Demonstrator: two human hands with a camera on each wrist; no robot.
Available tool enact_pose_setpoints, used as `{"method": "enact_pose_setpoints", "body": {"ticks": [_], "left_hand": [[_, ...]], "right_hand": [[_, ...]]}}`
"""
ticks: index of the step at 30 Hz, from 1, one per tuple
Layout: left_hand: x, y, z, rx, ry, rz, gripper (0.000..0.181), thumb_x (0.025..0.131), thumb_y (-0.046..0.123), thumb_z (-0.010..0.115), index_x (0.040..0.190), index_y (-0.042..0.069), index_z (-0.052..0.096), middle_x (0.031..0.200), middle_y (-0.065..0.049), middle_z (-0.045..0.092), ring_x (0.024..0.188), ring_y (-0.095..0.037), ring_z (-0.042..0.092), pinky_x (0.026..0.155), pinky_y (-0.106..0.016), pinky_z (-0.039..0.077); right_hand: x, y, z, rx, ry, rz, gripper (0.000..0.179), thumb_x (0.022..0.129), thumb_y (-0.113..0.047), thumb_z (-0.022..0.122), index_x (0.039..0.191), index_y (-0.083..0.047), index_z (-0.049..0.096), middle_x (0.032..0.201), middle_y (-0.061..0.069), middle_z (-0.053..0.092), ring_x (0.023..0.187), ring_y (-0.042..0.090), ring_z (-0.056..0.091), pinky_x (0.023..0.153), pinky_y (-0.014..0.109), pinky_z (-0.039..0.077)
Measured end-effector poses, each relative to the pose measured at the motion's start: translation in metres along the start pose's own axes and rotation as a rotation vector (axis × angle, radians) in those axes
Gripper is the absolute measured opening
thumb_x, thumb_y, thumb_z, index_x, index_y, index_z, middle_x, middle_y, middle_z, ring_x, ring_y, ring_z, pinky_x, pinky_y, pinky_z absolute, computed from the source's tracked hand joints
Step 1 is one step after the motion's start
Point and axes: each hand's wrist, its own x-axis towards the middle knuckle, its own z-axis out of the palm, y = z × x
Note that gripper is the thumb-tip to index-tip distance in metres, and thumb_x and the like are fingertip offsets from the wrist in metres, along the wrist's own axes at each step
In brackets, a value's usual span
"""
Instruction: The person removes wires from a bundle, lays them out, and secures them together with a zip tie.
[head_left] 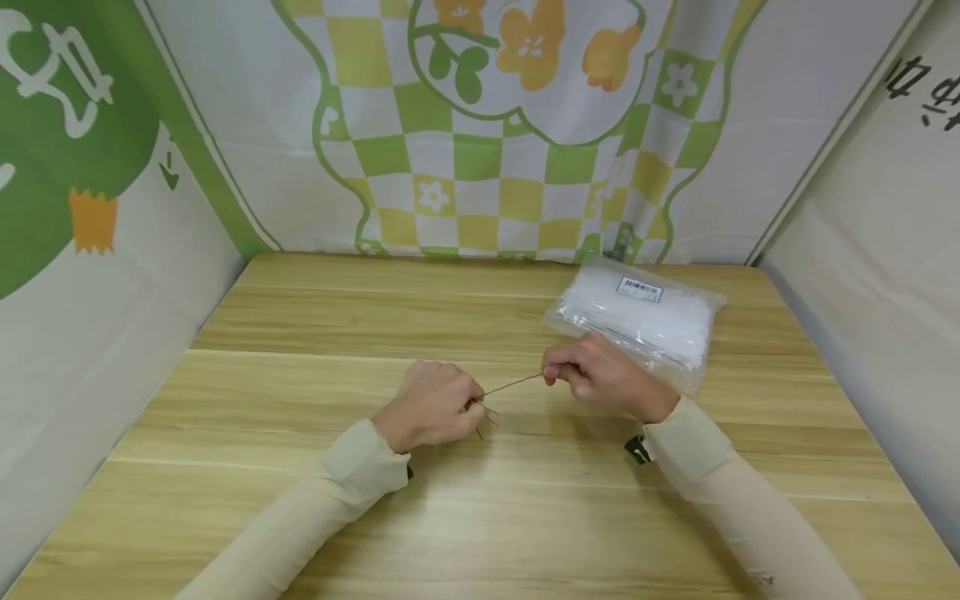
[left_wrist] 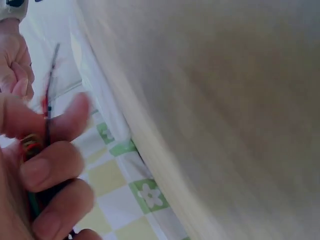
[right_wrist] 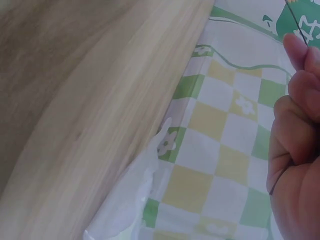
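In the head view, my left hand (head_left: 435, 404) is over the middle of the table, its fingers curled round a small bundle of thin wires (head_left: 486, 410). Short loose ends poke out below the thumb side. A single dark wire (head_left: 513, 384) runs nearly straight from that hand to my right hand (head_left: 602, 375), which pinches its far end between thumb and forefinger. Red, green, black and yellowish strands (left_wrist: 31, 146) show between the left fingers in the left wrist view; the palm hides the rest. The right wrist view shows the dark wire (right_wrist: 297, 21) at the right fingertips.
A clear plastic bag (head_left: 637, 304) of white, thin items with a barcode label lies just behind my right hand. The wood-grain table (head_left: 300, 325) ends at a checked curtain (head_left: 480, 158) at the back, with printed cloth on both sides.
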Motion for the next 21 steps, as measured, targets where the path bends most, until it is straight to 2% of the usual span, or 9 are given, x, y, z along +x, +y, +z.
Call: {"method": "enact_pose_setpoints", "body": {"ticks": [4, 11, 13, 18, 21], "left_hand": [[-0.002, 0.001, 0.001, -0.04, 0.039, 0.058, 0.031, 0.076, 0.018, 0.05, 0.058, 0.028, 0.027, 0.055, 0.015, 0.015, 0.053, -0.002, 0.013, 0.048, -0.021, 0.012], [-0.002, -0.003, 0.0, -0.132, 0.022, 0.08, 0.027, 0.092, 0.019, 0.049, 0.067, 0.025, 0.039, 0.057, 0.016, 0.026, 0.052, -0.001, 0.021, 0.052, -0.021, 0.018], [-0.001, -0.004, -0.001, -0.14, 0.02, 0.085, 0.025, 0.091, 0.018, 0.049, 0.068, 0.025, 0.04, 0.057, 0.016, 0.027, 0.052, 0.0, 0.021, 0.053, -0.021, 0.018], [-0.001, -0.003, -0.005, -0.151, 0.009, 0.114, 0.022, 0.081, 0.014, 0.048, 0.066, 0.024, 0.036, 0.058, 0.015, 0.021, 0.054, -0.001, 0.018, 0.054, -0.022, 0.017], [-0.003, -0.003, -0.007, -0.179, -0.011, 0.134, 0.02, 0.081, 0.013, 0.048, 0.067, 0.023, 0.037, 0.06, 0.014, 0.021, 0.057, -0.002, 0.017, 0.055, -0.022, 0.017]], "right_hand": [[-0.002, 0.004, 0.0, -0.019, 0.008, 0.02, 0.032, 0.088, 0.018, 0.061, 0.078, -0.011, 0.071, 0.072, 0.001, 0.07, 0.063, 0.002, 0.055, 0.06, 0.021, 0.047], [-0.006, 0.008, -0.004, 0.0, 0.002, 0.088, 0.03, 0.091, 0.016, 0.061, 0.079, -0.009, 0.072, 0.073, 0.005, 0.073, 0.06, 0.002, 0.05, 0.059, 0.023, 0.046], [-0.007, 0.011, -0.004, 0.002, 0.001, 0.097, 0.031, 0.09, 0.016, 0.061, 0.078, -0.01, 0.072, 0.073, 0.005, 0.073, 0.06, 0.001, 0.049, 0.058, 0.022, 0.045], [-0.009, 0.015, 0.0, 0.006, -0.025, 0.089, 0.032, 0.089, 0.018, 0.06, 0.08, -0.01, 0.073, 0.074, 0.004, 0.073, 0.062, 0.001, 0.05, 0.059, 0.02, 0.044], [-0.01, 0.016, 0.0, 0.015, -0.032, 0.106, 0.032, 0.092, 0.016, 0.059, 0.081, -0.011, 0.073, 0.075, 0.003, 0.072, 0.063, 0.001, 0.051, 0.06, 0.02, 0.045]]}}
